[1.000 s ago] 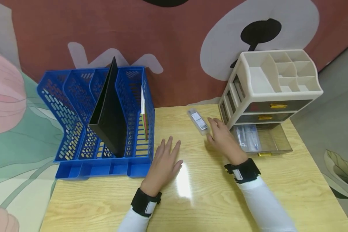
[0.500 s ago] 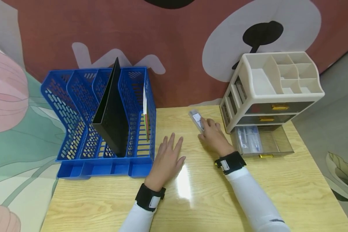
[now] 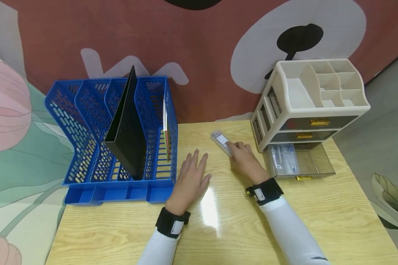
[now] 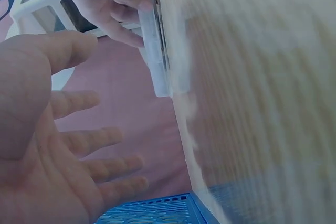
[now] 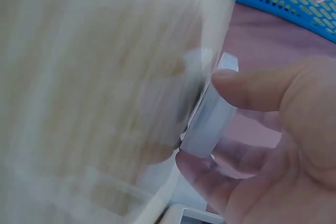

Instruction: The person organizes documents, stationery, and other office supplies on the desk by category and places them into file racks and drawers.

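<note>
A small translucent plastic case (image 3: 218, 139) with a white label lies on the table, left of the drawer unit. My right hand (image 3: 247, 162) grips its near end. In the right wrist view the thumb is on one side of the case (image 5: 207, 124) and the fingertips on the other, close to the tabletop. My left hand (image 3: 189, 182) is spread with straight fingers just right of the blue file rack (image 3: 160, 189), holding nothing. The left wrist view shows its open palm (image 4: 47, 177), with the case (image 4: 153, 56) in the other hand beyond it.
A black folder (image 3: 129, 136) and thin booklets (image 3: 166, 136) stand in the rack. At right, a cream drawer unit (image 3: 286, 99) has its bottom drawer (image 3: 315, 162) pulled out, with clear packets (image 3: 285, 158) inside. A printed cloth (image 3: 205, 73) hangs behind the table.
My right hand has moved left from beside the drawer unit and taken hold of the case, which has shifted slightly left. The left hand has barely moved.
</note>
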{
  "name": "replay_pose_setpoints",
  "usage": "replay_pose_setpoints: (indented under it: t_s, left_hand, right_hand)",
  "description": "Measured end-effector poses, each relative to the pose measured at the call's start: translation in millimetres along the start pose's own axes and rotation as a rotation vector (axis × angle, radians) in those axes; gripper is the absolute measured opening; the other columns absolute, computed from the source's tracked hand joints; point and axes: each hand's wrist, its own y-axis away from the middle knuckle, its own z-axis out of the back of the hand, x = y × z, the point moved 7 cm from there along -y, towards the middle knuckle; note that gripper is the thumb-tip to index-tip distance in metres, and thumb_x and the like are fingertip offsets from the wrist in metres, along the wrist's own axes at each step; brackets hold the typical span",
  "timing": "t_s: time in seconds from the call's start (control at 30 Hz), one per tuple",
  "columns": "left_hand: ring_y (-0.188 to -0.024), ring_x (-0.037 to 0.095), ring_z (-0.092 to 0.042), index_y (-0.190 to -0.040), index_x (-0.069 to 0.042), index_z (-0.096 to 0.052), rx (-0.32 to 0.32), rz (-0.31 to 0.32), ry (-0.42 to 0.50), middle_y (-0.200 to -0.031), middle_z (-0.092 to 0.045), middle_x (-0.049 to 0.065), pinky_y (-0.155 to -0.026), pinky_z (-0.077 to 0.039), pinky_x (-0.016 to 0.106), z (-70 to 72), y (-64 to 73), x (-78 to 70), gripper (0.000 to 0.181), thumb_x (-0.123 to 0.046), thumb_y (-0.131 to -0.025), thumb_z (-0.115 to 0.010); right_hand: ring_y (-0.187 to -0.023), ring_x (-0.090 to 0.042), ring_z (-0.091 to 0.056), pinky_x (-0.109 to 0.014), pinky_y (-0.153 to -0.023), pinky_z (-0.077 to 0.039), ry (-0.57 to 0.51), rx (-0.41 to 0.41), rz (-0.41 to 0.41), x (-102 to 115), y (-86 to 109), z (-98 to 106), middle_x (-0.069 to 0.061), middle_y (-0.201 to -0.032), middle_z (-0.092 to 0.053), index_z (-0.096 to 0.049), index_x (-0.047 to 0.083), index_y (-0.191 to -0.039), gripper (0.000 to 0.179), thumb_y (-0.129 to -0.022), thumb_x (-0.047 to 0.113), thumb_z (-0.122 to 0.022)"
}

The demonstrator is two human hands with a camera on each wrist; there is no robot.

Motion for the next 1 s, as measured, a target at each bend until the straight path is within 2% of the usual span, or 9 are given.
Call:
replay_pose_setpoints:
  t_s: [0.17, 0.33, 0.5, 0.67, 0.73, 0.83, 0.9, 1.0]
  left_hand:
    - [-0.138, 0.047, -0.031, -0.151, -0.011, -0.034, -0.021, 0.015, 0.001, -0.155, -0.031, 0.025, -0.11, -0.035, 0.059, 2.7, -6.4, 3.8, 0.069, -0.038, -0.093, -0.06]
    - [-0.137, 0.047, -0.032, -0.152, -0.01, -0.03, -0.041, 0.026, 0.021, -0.155, -0.03, 0.026, -0.11, -0.035, 0.058, 7.7, -13.6, 6.4, 0.074, -0.037, -0.091, -0.063]
    - [-0.143, 0.04, -0.023, -0.152, -0.011, -0.03, -0.098, -0.04, 0.115, -0.156, -0.027, 0.025, -0.113, -0.032, 0.055, 15.8, -16.3, 2.3, 0.074, -0.031, -0.091, -0.065]
    - [-0.146, 0.033, -0.017, -0.147, -0.011, -0.04, -0.184, -0.13, 0.224, -0.157, -0.029, 0.021, -0.114, -0.032, 0.051, 28.1, -15.1, -3.6, 0.061, -0.023, -0.093, -0.064]
    - [-0.145, 0.031, -0.021, -0.144, -0.011, -0.046, -0.215, -0.153, 0.262, -0.153, -0.036, 0.019, -0.112, -0.034, 0.05, 33.3, -14.3, -5.1, 0.054, -0.019, -0.093, -0.064]
    - [-0.138, 0.027, -0.036, -0.138, -0.012, -0.053, -0.249, -0.16, 0.323, -0.141, -0.048, 0.014, -0.106, -0.045, 0.043, 38.5, -13.2, -5.1, 0.046, -0.014, -0.093, -0.064]
    - [-0.126, 0.021, -0.047, -0.134, -0.013, -0.056, -0.259, -0.149, 0.362, -0.131, -0.053, 0.01, -0.098, -0.052, 0.037, 40.9, -12.2, -4.6, 0.042, -0.011, -0.093, -0.063]
    - [-0.109, 0.013, -0.053, -0.13, -0.014, -0.06, -0.249, -0.119, 0.429, -0.121, -0.054, 0.005, -0.085, -0.056, 0.03, 41.7, -11.2, -4.1, 0.037, -0.01, -0.093, -0.063]
  right_hand:
    - [-0.11, -0.04, -0.051, -0.055, -0.091, -0.049, -0.113, 0.046, 0.012, 5, 13.2, 0, -0.026, -0.132, -0.054, -0.043, 0.011, -0.147, 0.059, -0.092, 0.007, -0.062]
    - [-0.118, -0.037, -0.052, -0.056, -0.096, -0.048, -0.236, 0.072, 0.082, 15, 23.5, 7, -0.022, -0.135, -0.054, -0.044, 0.011, -0.146, 0.056, -0.093, 0.003, -0.059]
    - [-0.12, -0.032, -0.053, -0.054, -0.096, -0.05, -0.4, 0.118, 0.182, 24, 35.6, 19, -0.018, -0.137, -0.055, -0.047, 0.014, -0.144, 0.055, -0.093, 0.001, -0.06]
    - [-0.119, -0.031, -0.054, -0.051, -0.093, -0.053, -0.636, 0.228, 0.264, 29, 45.8, 26, -0.015, -0.141, -0.052, -0.044, 0.016, -0.146, 0.052, -0.096, 0.002, -0.055]
    - [-0.119, -0.031, -0.053, -0.052, -0.092, -0.053, -0.724, 0.286, 0.28, 29, 48.3, 26, -0.014, -0.141, -0.052, -0.043, 0.014, -0.147, 0.05, -0.098, 0.005, -0.053]
    - [-0.125, -0.034, -0.049, -0.055, -0.094, -0.05, -0.843, 0.371, 0.298, 28, 52.8, 27, -0.017, -0.145, -0.048, -0.041, 0.009, -0.147, 0.047, -0.101, 0.006, -0.048]
    - [-0.127, -0.036, -0.046, -0.056, -0.097, -0.046, -0.901, 0.42, 0.299, 26, 55.6, 28, -0.02, -0.147, -0.045, -0.04, 0.008, -0.148, 0.047, -0.101, 0.005, -0.046]
    - [-0.126, -0.039, -0.046, -0.054, -0.098, -0.044, -0.956, 0.466, 0.315, 25, 59.1, 29, -0.025, -0.148, -0.041, -0.038, 0.003, -0.148, 0.046, -0.102, 0.003, -0.042]
